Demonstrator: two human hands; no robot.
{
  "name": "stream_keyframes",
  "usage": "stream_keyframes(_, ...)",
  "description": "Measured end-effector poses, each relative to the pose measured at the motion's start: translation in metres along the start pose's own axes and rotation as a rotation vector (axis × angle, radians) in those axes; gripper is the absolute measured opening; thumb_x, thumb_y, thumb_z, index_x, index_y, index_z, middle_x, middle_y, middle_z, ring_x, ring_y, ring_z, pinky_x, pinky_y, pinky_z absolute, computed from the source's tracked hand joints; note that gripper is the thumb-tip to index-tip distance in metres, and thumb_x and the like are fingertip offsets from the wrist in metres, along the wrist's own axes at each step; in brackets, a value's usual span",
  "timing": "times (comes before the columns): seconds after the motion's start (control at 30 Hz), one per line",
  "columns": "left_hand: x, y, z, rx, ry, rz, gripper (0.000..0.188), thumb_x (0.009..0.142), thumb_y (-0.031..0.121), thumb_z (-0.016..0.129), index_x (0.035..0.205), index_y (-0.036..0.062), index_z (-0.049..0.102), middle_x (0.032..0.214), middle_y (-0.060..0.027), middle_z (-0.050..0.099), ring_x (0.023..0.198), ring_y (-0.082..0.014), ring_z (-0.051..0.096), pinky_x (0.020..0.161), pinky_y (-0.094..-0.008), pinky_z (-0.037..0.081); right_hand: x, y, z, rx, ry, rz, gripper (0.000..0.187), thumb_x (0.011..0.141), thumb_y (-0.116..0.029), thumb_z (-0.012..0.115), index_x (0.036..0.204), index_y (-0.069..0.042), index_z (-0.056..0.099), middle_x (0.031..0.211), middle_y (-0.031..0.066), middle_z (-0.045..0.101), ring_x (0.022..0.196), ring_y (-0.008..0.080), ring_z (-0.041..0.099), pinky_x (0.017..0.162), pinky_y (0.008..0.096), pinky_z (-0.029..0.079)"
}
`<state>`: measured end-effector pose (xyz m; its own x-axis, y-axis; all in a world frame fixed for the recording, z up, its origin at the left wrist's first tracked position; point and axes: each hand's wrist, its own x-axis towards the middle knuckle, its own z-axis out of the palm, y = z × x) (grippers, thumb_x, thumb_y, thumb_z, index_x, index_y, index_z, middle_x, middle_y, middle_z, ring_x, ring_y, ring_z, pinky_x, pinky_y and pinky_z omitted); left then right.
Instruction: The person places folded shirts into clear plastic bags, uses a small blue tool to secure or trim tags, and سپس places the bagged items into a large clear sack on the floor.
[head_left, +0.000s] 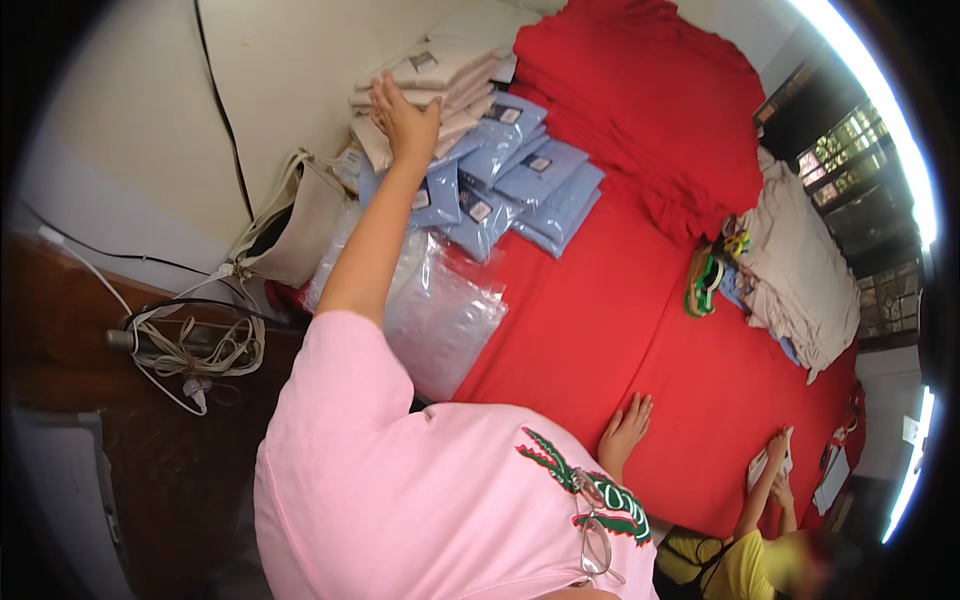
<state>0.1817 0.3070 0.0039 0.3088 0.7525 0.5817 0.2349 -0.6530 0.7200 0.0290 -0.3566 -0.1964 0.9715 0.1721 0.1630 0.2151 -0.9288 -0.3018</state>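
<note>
My left hand reaches to the far left and rests against a stack of beige folded garments in clear bags. Its fingers are stretched out with the thumb apart, so the hand is open. Beside and below that stack lie several light blue folded garments in clear bags with dark labels. My right hand lies flat and open on the red cloth near the table's front edge, holding nothing. Clear plastic bags lie near my left forearm.
A heap of red cloth sits at the back. Loose beige cloth is piled at the right, beside green-rimmed items. Coiled cables and a beige bag are at the left. Another person in yellow works at the lower right.
</note>
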Motion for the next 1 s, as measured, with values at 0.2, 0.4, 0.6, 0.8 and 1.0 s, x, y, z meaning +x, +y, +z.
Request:
stream_keyframes(0.2, -0.243, -0.055, -0.148, 0.114, -0.728, 0.480, 0.081, 0.099, 0.046, 0.068, 0.166, 0.0114, 0.036, 0.177, -0.0207, 0.018, 0.163, -0.0471, 0.010, 0.129, -0.0644, 0.009, 0.004, -0.006, 0.010, 0.090, 0.024, -0.021, 0.054, 0.109, -0.022, 0.055, 0.159, -0.006, 0.045, 0.171, 0.0210, 0.034, 0.157, 0.0412, 0.032, 0.126, 0.0571, 0.024)
stream_keyframes(0.4, -0.368, -0.088, -0.237, 0.259, -1.012, 0.306, 0.076, 0.099, 0.050, 0.066, 0.166, 0.0262, 0.041, 0.177, -0.0172, 0.020, 0.163, -0.0437, 0.016, 0.129, -0.0650, 0.012, 0.029, -0.074, -0.005, 0.136, -0.002, -0.273, 0.050, 0.105, -0.020, 0.063, 0.152, -0.008, 0.053, 0.163, 0.0198, 0.045, 0.148, 0.0390, 0.044, 0.122, 0.0551, 0.030)
stream_keyframes(0.6, -0.377, -0.104, -0.226, 0.254, -0.856, 0.324, 0.053, 0.105, 0.039, 0.061, 0.157, 0.0287, 0.056, 0.172, -0.0123, 0.035, 0.160, -0.0403, 0.027, 0.128, -0.0633, 0.016, 0.055, -0.210, 0.016, 0.239, -0.290, -0.726, 0.058, 0.096, -0.018, 0.072, 0.151, -0.012, 0.054, 0.162, 0.0175, 0.046, 0.147, 0.0349, 0.046, 0.121, 0.0524, 0.033)
stream_keyframes(0.8, -0.322, -0.060, -0.247, 0.030, -0.744, 0.174, 0.042, 0.106, 0.036, 0.062, 0.144, 0.0188, 0.067, 0.164, -0.0089, 0.048, 0.155, -0.0379, 0.038, 0.127, -0.0626, 0.020, 0.070, -0.358, 0.008, 0.309, -0.288, -1.170, 0.070, 0.081, -0.009, 0.079, 0.147, -0.016, 0.055, 0.141, 0.0106, 0.060, 0.135, 0.0320, 0.054, 0.119, 0.0523, 0.035)
stream_keyframes(1.0, -0.271, -0.036, -0.280, -0.100, -0.307, 0.213, 0.030, 0.103, 0.029, 0.069, 0.121, 0.0068, 0.076, 0.131, -0.0128, 0.068, 0.131, -0.0356, 0.059, 0.122, -0.0581, 0.029, 0.106, -0.474, -0.026, 0.541, -0.214, -1.388, 0.038, 0.071, -0.005, 0.079, 0.107, -0.014, 0.071, 0.107, 0.0058, 0.067, 0.110, 0.0287, 0.062, 0.109, 0.0452, 0.043)
